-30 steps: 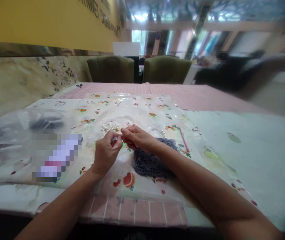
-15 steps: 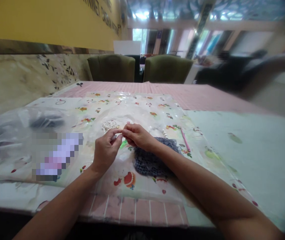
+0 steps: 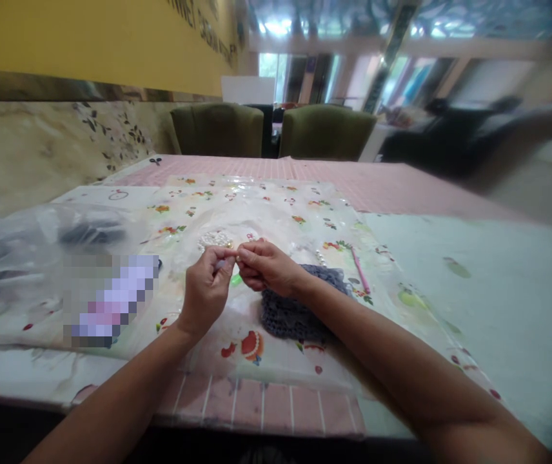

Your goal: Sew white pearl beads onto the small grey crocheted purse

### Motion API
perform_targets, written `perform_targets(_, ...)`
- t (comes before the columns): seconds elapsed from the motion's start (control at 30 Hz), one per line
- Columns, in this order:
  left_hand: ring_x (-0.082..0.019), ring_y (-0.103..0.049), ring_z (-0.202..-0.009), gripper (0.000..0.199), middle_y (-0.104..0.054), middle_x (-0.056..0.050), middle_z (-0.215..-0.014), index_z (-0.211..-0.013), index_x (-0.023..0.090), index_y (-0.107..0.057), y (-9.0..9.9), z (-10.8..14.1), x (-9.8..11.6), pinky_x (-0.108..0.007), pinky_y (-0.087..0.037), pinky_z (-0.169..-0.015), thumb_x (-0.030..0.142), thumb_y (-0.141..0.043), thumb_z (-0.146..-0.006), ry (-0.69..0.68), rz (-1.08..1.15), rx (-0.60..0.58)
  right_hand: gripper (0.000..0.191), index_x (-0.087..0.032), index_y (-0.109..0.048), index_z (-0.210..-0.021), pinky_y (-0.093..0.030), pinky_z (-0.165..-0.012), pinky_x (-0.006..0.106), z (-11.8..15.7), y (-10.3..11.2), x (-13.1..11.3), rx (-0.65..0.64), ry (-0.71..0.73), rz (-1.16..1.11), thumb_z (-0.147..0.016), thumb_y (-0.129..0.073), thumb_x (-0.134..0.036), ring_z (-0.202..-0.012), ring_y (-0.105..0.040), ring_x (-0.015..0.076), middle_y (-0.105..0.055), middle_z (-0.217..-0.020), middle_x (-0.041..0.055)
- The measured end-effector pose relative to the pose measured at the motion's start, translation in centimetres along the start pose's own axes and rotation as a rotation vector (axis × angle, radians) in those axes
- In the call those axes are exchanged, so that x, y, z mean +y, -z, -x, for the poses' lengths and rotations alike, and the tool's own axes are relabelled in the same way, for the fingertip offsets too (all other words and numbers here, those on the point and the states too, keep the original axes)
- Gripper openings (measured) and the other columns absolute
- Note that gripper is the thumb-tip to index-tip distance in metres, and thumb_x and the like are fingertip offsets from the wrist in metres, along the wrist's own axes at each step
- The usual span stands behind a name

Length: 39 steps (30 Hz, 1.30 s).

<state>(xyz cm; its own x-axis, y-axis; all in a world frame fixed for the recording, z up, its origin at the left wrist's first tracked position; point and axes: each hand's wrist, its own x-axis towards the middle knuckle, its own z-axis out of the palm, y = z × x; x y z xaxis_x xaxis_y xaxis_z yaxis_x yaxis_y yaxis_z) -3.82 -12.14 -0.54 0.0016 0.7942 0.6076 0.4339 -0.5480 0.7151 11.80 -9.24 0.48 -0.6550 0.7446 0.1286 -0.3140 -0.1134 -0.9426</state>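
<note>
My left hand and my right hand meet fingertip to fingertip above the table, both closed in a pinch. A tiny pale speck shows where they join, too small to name. Just behind my left fingers lies a heap of white pearl beads. Under my right wrist, partly covered by it, is a dark grey crocheted piece. A short string of white beads reaches out behind that piece. To its right rests a pink crochet hook. Something bright green peeks out below the joined fingers.
Clear plastic bags with dark contents lie at the left, beside a blurred-out flat purple object. Small black scissors are at the far left of the table. A patterned plastic sheet covers the pink cloth; two green chairs stand beyond.
Both hands stay pinched together in nearly the same place. The left thumb has moved up against the fingertips, closing the gap seen before. The view has shifted very slightly.
</note>
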Motion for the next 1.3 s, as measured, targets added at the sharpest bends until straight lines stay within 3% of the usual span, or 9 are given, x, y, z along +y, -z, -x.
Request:
perform_targets(0.37,-0.008,-0.037,-0.045,0.018,-0.044,0.007,-0.052,-0.085,0.017,-0.064,0.0,-0.4,-1.0,-0.021,-0.030,-0.044,0.034,-0.061,-0.089,0.178,0.221,-0.088,0.037,-0.019,-0.043,-0.076,-0.020,-0.042,0.017,0.0,0.7,0.5,-0.090,-0.055,-0.125,-0.091,-0.065,-0.046,-0.045,-0.026,0.0037,-0.027,-0.060,-0.0098)
perform_targets(0.57,-0.007,-0.033,-0.044,0.016,-0.041,0.008,-0.052,-0.089,0.017,-0.067,-0.3,-0.4,-0.9,-0.021,-0.028,-0.042,0.033,-0.064,-0.086,0.255,0.234,0.017,0.031,-0.017,-0.050,-0.084,-0.026,-0.043,0.017,-0.1,0.7,0.4,-0.009,-0.046,-0.167,-0.088,-0.067,-0.043,-0.047,-0.037,0.0048,-0.038,-0.059,-0.0085)
perform_targets(0.9,-0.006,-0.035,-0.045,0.011,-0.046,0.007,-0.052,-0.086,0.016,-0.070,-0.2,-0.5,-0.2,-0.019,-0.027,-0.043,0.027,-0.067,-0.084,0.095,0.028,0.064,0.025,-0.017,-0.054,-0.091,-0.033,-0.046,0.019,-0.3,0.5,0.6,0.111,-0.003,-0.152,-0.083,-0.071,-0.033,-0.051,-0.048,0.0068,-0.050,-0.061,-0.0068)
perform_targets(1.1,-0.006,-0.041,-0.045,0.012,-0.057,0.005,-0.057,-0.092,0.016,-0.072,-0.1,-0.2,-0.7,-0.019,-0.032,-0.046,0.025,-0.066,-0.086,0.004,-0.093,0.043,0.024,-0.015,-0.056,-0.083,-0.038,-0.043,0.020,-0.5,0.1,0.8,0.170,-0.009,-0.011,-0.085,-0.067,-0.036,-0.045,-0.049,0.0068,-0.055,-0.060,-0.0056)
perform_targets(1.3,-0.007,-0.050,-0.048,0.012,-0.065,0.003,-0.062,-0.090,0.016,-0.071,-0.1,-0.2,-0.6,-0.018,-0.038,-0.048,0.026,-0.066,-0.086,0.040,0.003,0.048,0.026,-0.015,-0.056,-0.079,-0.040,-0.044,0.019,-0.4,-0.3,0.7,0.157,-0.025,-0.093,-0.085,-0.070,-0.036,-0.047,-0.052,0.0066,-0.056,-0.062,-0.0051)
